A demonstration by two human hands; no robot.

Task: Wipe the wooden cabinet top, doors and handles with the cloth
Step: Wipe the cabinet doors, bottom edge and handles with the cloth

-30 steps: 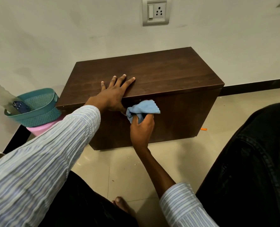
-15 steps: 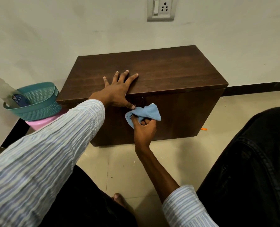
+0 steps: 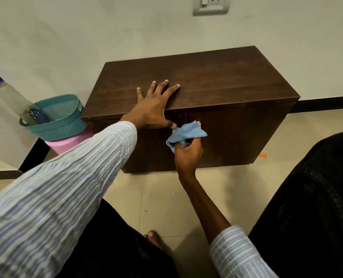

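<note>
A low dark wooden cabinet (image 3: 216, 77) stands against the wall. My left hand (image 3: 152, 107) lies flat on its top near the front edge, fingers spread, thumb hanging over the door. My right hand (image 3: 187, 155) grips a bunched light blue cloth (image 3: 186, 134) and presses it against the upper front, where the two doors meet. A small metal handle (image 3: 199, 123) peeks out just above the cloth. The left door's handle is hidden behind my left hand and the cloth.
A teal basket (image 3: 56, 121) with a spray bottle (image 3: 12, 95) sits on a pink stool (image 3: 66, 144) left of the cabinet. A wall socket (image 3: 210, 5) is above. A small orange scrap (image 3: 263, 155) lies on the tiled floor. My knees flank the view.
My right hand with the cloth has slid slightly down and to the right along the door fronts, uncovering a metal handle. My left hand stays flat on the top. The camera shifted.
</note>
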